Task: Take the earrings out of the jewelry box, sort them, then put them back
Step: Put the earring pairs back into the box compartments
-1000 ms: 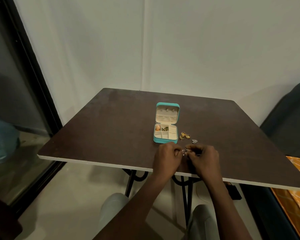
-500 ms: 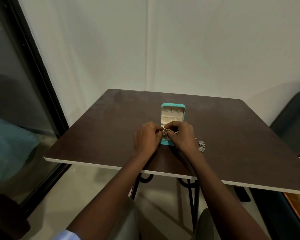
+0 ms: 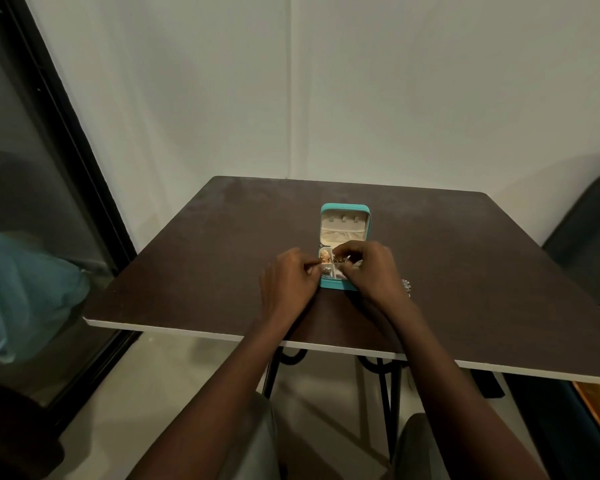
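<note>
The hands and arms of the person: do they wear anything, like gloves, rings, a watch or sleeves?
Both forearms are bare up to the frame's bottom edge: no sleeve shows. The left hand and right hand wear no gloves, and no watch or bracelet shows on either wrist. No ring is visible on the fingers, though they are small and partly curled, so I cannot rule one out.

Dim, soft indoor light; faint shadows on wall [image 3: 430, 98]; wide-angle bending at edges; slight softness.
</note>
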